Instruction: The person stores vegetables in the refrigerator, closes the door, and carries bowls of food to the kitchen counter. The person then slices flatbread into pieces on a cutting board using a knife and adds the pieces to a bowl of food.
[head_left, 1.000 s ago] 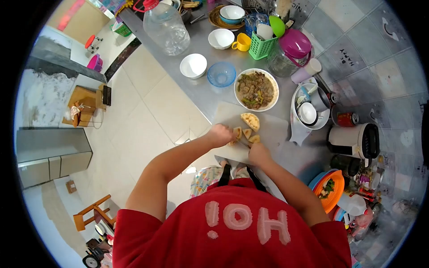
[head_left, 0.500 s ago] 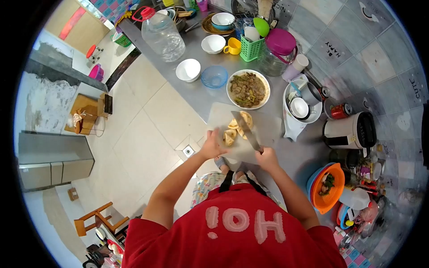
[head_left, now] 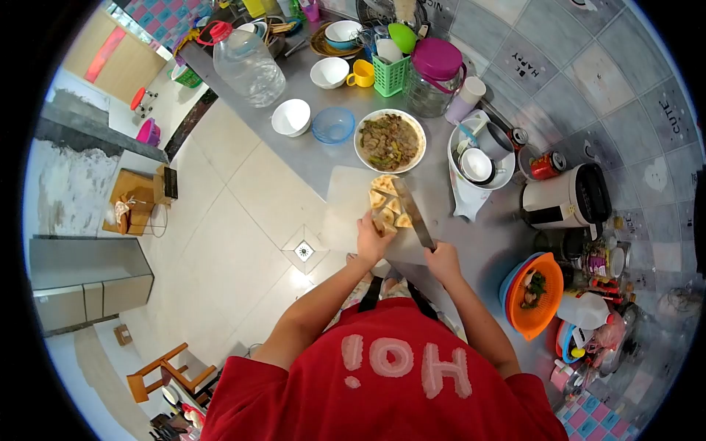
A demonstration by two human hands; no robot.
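My right hand (head_left: 443,262) is closed round the handle of a knife (head_left: 415,214), whose broad blade points away from me beside the flatbread pieces. Several cut pieces of flatbread (head_left: 384,184) lie on a pale cutting board (head_left: 346,213) at the counter's edge. My left hand (head_left: 373,239) is at the near end of the pieces, its fingers spread and touching them from the left. Just beyond the board stands a white bowl of cooked food (head_left: 390,141).
Behind the board are a blue glass bowl (head_left: 333,126), a white bowl (head_left: 292,117) and a large water bottle (head_left: 248,70). On the right stand a fish-shaped dish (head_left: 467,200), an electric kettle (head_left: 565,200) and an orange basket (head_left: 535,295).
My left hand has moved in from the board's left edge to the bread pieces. The knife, still in my right hand, has shifted from over the bread to its right side.
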